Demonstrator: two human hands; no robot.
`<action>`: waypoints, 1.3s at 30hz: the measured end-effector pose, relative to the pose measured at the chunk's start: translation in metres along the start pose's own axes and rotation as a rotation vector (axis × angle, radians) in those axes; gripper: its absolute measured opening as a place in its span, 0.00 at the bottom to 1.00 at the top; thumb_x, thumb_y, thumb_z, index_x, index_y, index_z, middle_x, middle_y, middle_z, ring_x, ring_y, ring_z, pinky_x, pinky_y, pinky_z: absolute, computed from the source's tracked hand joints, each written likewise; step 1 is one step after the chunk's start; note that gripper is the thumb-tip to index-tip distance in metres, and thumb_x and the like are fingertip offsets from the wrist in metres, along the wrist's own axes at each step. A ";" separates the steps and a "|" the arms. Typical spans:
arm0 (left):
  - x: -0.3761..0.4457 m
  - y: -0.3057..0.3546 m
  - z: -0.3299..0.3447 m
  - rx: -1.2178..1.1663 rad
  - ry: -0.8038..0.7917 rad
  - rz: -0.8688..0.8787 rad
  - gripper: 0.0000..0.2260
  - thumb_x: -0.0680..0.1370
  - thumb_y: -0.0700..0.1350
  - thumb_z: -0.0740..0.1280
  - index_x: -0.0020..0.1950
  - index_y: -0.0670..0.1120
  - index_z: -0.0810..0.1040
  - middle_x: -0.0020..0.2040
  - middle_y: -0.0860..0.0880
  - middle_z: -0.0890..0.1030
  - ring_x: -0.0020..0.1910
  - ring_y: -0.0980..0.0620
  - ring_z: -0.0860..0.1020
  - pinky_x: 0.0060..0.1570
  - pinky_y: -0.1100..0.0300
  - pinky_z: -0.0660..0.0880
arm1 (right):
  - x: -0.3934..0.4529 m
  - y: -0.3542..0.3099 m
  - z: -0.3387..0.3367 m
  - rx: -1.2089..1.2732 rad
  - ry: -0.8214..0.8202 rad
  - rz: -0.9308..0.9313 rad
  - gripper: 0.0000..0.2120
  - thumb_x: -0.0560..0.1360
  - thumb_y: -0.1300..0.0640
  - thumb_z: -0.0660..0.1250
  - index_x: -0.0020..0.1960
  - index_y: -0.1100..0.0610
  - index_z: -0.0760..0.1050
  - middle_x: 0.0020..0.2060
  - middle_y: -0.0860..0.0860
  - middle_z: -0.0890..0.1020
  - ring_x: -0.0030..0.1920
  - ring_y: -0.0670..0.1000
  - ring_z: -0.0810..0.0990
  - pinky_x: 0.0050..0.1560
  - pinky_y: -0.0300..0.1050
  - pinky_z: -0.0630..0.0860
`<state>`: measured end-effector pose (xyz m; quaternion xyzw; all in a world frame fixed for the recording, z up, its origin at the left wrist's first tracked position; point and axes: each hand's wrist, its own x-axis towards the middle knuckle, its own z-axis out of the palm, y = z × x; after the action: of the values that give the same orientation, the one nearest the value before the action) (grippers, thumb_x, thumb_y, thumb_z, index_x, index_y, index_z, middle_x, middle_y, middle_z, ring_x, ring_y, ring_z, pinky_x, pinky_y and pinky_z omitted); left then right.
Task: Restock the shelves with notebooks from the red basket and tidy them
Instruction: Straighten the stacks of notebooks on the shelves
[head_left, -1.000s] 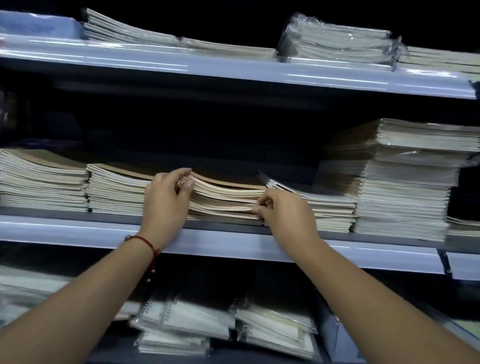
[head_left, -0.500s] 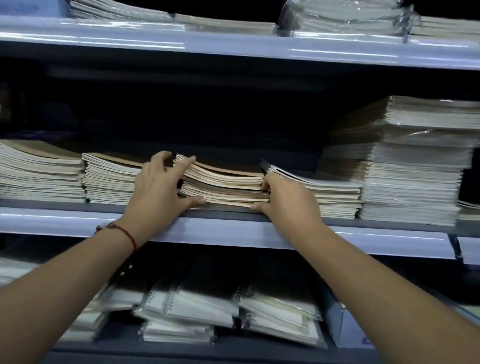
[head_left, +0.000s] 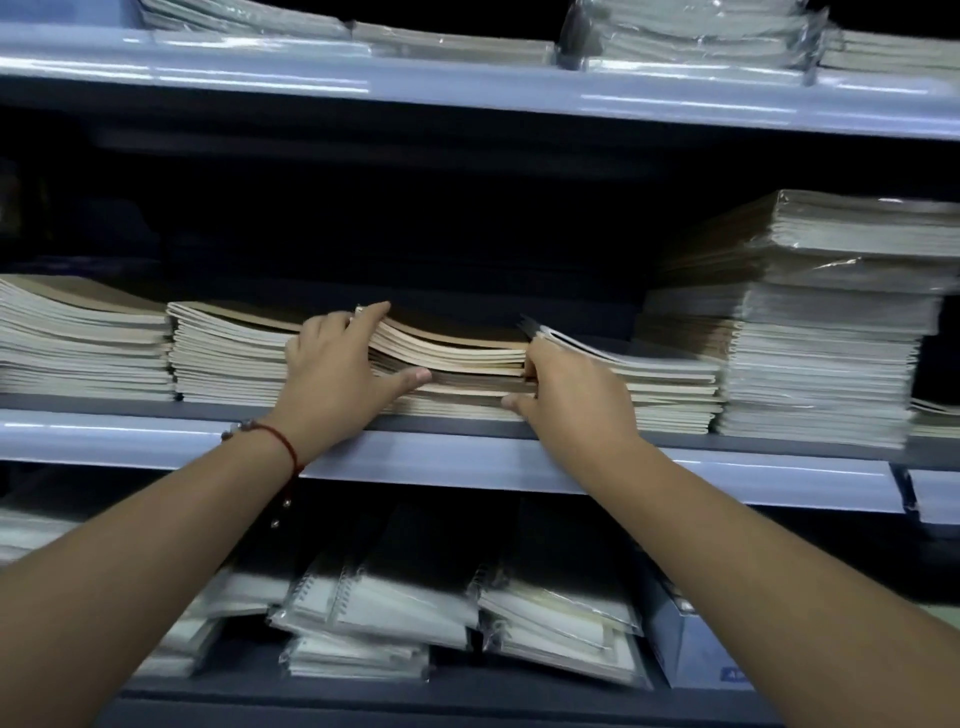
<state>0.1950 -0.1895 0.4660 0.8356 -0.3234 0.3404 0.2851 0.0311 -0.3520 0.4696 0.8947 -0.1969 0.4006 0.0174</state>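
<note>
A stack of brown-covered notebooks (head_left: 457, 358) lies on the middle shelf (head_left: 467, 457). My left hand (head_left: 337, 374) grips the stack's left end, fingers over the top, thumb under the upper notebooks. My right hand (head_left: 571, 389) holds the right end, thumb low at the front edge, fingers tucked behind. The upper notebooks bow upward at the left. The red basket is out of view.
Cream notebook stacks (head_left: 228, 353) sit left of the held stack, a low stack (head_left: 670, 384) and a tall wrapped pile (head_left: 821, 332) to its right. Wrapped packs (head_left: 691, 31) lie on the top shelf. Spiral notebooks in plastic (head_left: 395, 608) fill the lower shelf.
Both hands have taken hold of the middle stack's ends; my left thumb slid under the upper notebooks. The view shifted slightly upward.
</note>
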 end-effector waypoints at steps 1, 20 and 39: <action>-0.002 0.001 -0.001 -0.104 0.011 -0.027 0.38 0.72 0.67 0.68 0.78 0.53 0.62 0.72 0.45 0.71 0.72 0.43 0.64 0.69 0.46 0.62 | -0.005 -0.002 -0.001 0.092 -0.008 0.043 0.13 0.75 0.45 0.70 0.53 0.51 0.73 0.43 0.47 0.79 0.45 0.53 0.77 0.42 0.46 0.72; -0.005 0.001 -0.001 -0.225 0.117 -0.051 0.25 0.75 0.63 0.68 0.68 0.54 0.73 0.61 0.49 0.77 0.69 0.45 0.66 0.66 0.48 0.58 | -0.013 0.000 0.007 0.567 0.207 0.144 0.11 0.79 0.52 0.67 0.60 0.48 0.77 0.50 0.43 0.78 0.45 0.43 0.77 0.43 0.39 0.71; 0.001 -0.009 0.003 -0.388 0.217 -0.186 0.21 0.76 0.60 0.69 0.67 0.55 0.77 0.57 0.49 0.81 0.65 0.47 0.65 0.69 0.49 0.59 | 0.036 0.021 0.012 0.041 -0.052 -0.223 0.16 0.83 0.50 0.59 0.69 0.46 0.75 0.63 0.43 0.79 0.68 0.47 0.72 0.62 0.43 0.70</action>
<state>0.2034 -0.1865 0.4629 0.7498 -0.2718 0.3319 0.5038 0.0531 -0.3860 0.4849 0.9213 -0.0882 0.3768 0.0387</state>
